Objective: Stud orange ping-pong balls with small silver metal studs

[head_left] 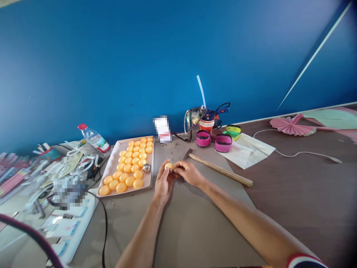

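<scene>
Held upright in the fingers of my left hand [162, 186] is an orange ball [169, 165], ping-pong-like in look, with a small shiny patch low on it. My right hand [192, 173] is closed in a pinch at the ball's right side; whatever its fingertips hold is too small to make out. Left of the hands, a shallow pale tray [109, 165] carries rows of similar orange balls [128, 161]. One silver, mirror-like ball [146, 168] sits at the tray's right side. A wooden-handled hammer [221, 170] lies just beyond my right hand.
Pink and purple fabric containers [203, 139], a white paper sheet [247, 152] and an orange-striped cup [206, 124] stand back right. A water bottle [96, 140], cables and clutter fill the left. A pink paper fan [292, 125] and white cord [306, 152] lie far right.
</scene>
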### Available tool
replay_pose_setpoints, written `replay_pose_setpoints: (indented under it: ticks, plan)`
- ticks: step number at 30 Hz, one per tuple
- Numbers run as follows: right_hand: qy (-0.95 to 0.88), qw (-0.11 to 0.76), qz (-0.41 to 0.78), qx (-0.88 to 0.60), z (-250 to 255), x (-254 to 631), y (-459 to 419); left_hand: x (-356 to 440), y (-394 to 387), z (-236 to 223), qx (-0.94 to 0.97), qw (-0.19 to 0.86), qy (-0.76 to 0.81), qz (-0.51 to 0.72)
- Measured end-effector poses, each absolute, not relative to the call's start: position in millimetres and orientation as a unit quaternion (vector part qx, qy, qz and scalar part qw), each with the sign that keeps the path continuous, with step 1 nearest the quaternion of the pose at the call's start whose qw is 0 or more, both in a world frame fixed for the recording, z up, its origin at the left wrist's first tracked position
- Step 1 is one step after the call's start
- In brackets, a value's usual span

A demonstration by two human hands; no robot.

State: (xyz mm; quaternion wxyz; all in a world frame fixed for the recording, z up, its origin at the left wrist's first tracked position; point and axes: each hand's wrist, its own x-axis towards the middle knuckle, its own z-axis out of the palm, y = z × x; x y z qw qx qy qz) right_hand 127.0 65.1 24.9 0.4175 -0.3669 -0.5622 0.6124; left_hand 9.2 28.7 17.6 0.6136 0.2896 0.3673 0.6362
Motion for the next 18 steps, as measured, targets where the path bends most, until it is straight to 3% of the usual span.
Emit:
replay_pose_setpoints:
  ticks: [18]
  plan:
    - [-0.585, 0.428, 0.590, -0.356, 18.6, 124.0, 63.5, 8.0, 28.7, -0.6, 0.359, 0.546, 0.414, 0.634]
